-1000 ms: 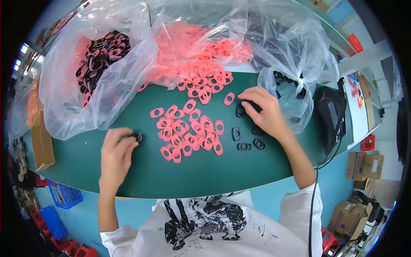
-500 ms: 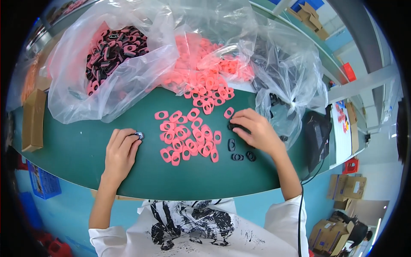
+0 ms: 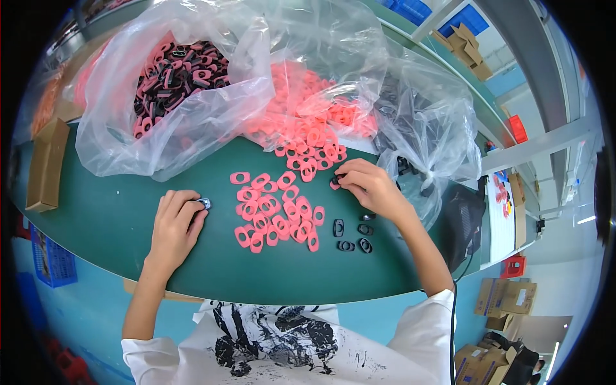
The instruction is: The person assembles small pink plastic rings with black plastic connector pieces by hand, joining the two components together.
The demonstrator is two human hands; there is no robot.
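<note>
On the green table, my left hand (image 3: 174, 221) is closed, its fingertips pinching a small shiny dark piece (image 3: 205, 203) that is mostly hidden. To the right, my right hand (image 3: 375, 187) pinches a small black oval ring (image 3: 339, 178) against a single pink ring (image 3: 334, 185). Whether the two are joined I cannot tell. Several loose black rings (image 3: 346, 246) lie below this hand. Between my hands spreads a pile of pink oval rings (image 3: 269, 205), flat and overlapping.
A clear bag (image 3: 115, 147) at the back left holds joined pink-and-black pieces (image 3: 173, 83). Behind the pile, more pink rings (image 3: 311, 138) spill from another bag. A knotted bag (image 3: 443, 154) with black pieces stands right, near a black device (image 3: 465, 221). A cardboard box (image 3: 48, 167) is at far left.
My right hand has moved a little left and up, bringing the black ring onto the lone pink ring. Another black ring now shows where the hand was. My left hand keeps its pinch.
</note>
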